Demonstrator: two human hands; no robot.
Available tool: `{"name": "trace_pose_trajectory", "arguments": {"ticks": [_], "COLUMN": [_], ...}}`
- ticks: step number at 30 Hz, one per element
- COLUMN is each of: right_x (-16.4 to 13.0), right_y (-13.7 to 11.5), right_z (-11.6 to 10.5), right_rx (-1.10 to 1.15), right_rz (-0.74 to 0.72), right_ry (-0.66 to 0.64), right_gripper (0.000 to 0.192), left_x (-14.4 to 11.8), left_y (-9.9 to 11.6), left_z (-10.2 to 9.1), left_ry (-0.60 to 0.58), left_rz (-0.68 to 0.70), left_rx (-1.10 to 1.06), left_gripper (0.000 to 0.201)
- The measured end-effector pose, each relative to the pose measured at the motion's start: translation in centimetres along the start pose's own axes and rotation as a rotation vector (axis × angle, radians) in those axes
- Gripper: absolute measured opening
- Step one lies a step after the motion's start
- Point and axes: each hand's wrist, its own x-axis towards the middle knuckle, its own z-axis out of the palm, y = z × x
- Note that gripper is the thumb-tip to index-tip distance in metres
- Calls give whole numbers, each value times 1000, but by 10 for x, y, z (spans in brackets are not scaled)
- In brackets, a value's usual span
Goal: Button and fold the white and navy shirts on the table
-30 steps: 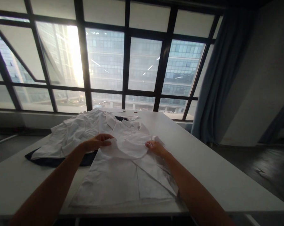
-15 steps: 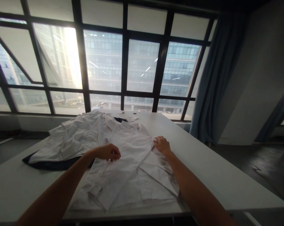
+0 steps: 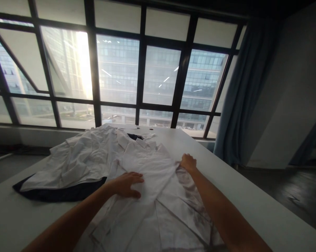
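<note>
A white collared shirt (image 3: 150, 168) lies spread on the white table in front of me, its collar pointing away toward the window. On the middle of the shirt rests my left hand (image 3: 128, 184), open with the fingers stretched out and the thumb apart. At the shirt's right shoulder edge, my right hand (image 3: 188, 163) is closed and pinches the fabric, drawing it outward. Creases run from that spot down across the front. The lower part of the shirt is partly hidden by my forearms and cut off at the bottom of the view.
To the left lies a heap of white garments (image 3: 81, 154) with a dark navy cloth (image 3: 60, 192) under it. The white table (image 3: 252, 206) reaches back to a black-framed window (image 3: 118, 70). A blue-grey curtain (image 3: 242, 98) hangs at the right.
My left hand has opened from curled fingers and now lies on the shirt. My right hand has moved slightly right, pulling the shirt's edge with it. The view has shifted slightly.
</note>
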Motion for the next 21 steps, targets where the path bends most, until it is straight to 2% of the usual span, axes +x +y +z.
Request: {"name": "trace_pose_trajectory", "arguments": {"ticks": [3, 5, 8, 11, 13, 15, 18, 21], "right_x": [13, 24, 41, 52, 58, 64, 76, 90], "right_y": [-26, -45, -67, -80, -85, -87, -88, -90], "right_z": [5, 14, 31, 44, 49, 52, 56, 62], "right_rx": [62, 84, 54, 20, 22, 37, 62, 71], "right_rz": [-240, -350, -419, -466, -500, -491, -420, -345], "right_ry": [23, -43, -237, -339, -354, -360, -370, -384], "right_gripper": [41, 47, 57, 60, 60, 60, 61, 64], "left_x": [20, 34, 46, 49, 51, 53, 55, 52], "left_y": [-11, -26, -52, -66, -66, -60, -47, -39], "left_z": [-6, -8, -10, -11, -12, -11, -3, 6], "left_ry": [122, 184, 128, 23, -10, -8, -21, -47], "left_rz": [-32, -135, -289, -337, -327, -256, -106, -58], "left_rx": [17, 86, 180, 183, 187, 203, 222, 231], "left_gripper": [58, 56, 64, 72, 71, 65, 59, 59]}}
